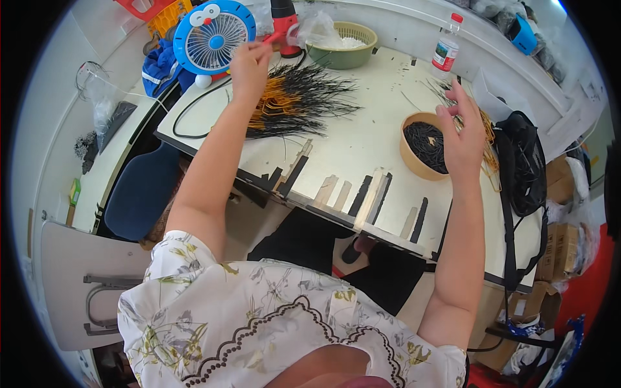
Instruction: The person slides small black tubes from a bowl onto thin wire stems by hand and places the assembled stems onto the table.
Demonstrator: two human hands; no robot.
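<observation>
My left hand [250, 70] is raised over the far left of the table with its fingers pinched together. Its fingertips overlap the edge of a red and black heat gun [285, 40] standing upright; whether they touch it, or what they hold, I cannot make out. Beneath and beside this hand lies a big bundle of black and orange wires [294, 100]. My right hand [463, 139] hovers, fingers apart and holding nothing, at the right rim of a tan bowl [414, 155]. Inside the bowl are many short black tubes [424, 143] and a small pale piece.
A blue round fan [216, 37] stands left of the heat gun. Behind are a green basket [341, 52] and a red-capped bottle [446, 46]. More wires [489, 145] and a black bag [522, 161] lie at right. Tape strips [370, 197] line the table's front edge.
</observation>
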